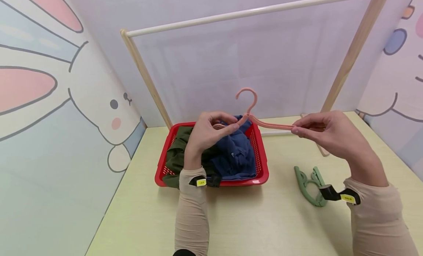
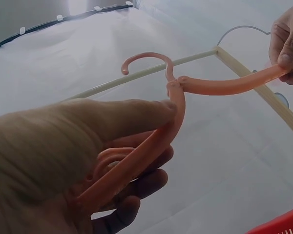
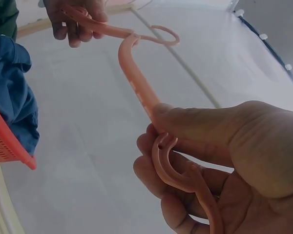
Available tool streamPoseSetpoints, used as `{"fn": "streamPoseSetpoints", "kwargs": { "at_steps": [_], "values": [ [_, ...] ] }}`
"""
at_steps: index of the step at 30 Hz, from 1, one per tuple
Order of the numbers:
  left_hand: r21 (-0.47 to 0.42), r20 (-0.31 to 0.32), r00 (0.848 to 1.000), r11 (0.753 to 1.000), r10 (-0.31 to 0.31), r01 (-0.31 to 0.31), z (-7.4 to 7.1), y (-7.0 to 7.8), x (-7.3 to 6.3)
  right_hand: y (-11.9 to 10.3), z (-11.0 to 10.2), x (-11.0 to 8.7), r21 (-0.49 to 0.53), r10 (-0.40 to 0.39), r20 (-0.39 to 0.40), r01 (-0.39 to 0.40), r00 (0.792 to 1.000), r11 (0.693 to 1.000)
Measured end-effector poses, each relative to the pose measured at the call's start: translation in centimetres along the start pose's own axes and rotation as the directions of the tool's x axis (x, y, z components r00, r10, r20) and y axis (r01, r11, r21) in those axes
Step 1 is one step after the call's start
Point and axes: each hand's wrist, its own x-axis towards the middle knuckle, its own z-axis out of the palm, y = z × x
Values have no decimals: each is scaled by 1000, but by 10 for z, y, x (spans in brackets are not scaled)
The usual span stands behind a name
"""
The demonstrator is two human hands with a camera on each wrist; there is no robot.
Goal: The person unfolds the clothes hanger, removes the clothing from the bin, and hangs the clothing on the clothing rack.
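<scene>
A pink folding clothes hanger (image 1: pixel 271 125) is up in the air, its two arms spread to either side and its hook (image 1: pixel 252 98) pointing up. My left hand (image 1: pixel 208 133) pinches one arm close to the hinge, thumb along the plastic. In the right wrist view, my right hand (image 3: pixel 210 156) grips the other arm, with a curved lower part of the hanger (image 3: pixel 171 170) among its fingers. Behind and below the left hand stands a red basket (image 1: pixel 264 171) holding navy clothing (image 1: pixel 236 153) and dark green clothing (image 1: pixel 178 149).
A green folded hanger (image 1: pixel 310 191) lies on the pale table (image 1: pixel 257 226), below the right hand. Behind stands a rack with a white bar (image 1: pixel 211 21) and wooden posts (image 1: pixel 353 50). Bunny-patterned panels (image 1: pixel 66 145) line the sides.
</scene>
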Motion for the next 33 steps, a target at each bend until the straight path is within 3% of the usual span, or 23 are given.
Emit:
{"fn": "streamPoseSetpoints", "kwargs": {
  "at_steps": [10,20,33],
  "values": [
    [38,-57,998,999,17,-15,-17,-6,-7,1,-2,0,-6,10,-19,-10,1000,1000],
    [-7,-92,996,1000,9,-10,-14,-7,-4,2,-3,-1,9,47,-46,-47,998,999],
    [-102,-193,979,991,63,-84,-10,-6,-2,0,-1,-1,32,65,-22,-64,998,997]
  ]
}}
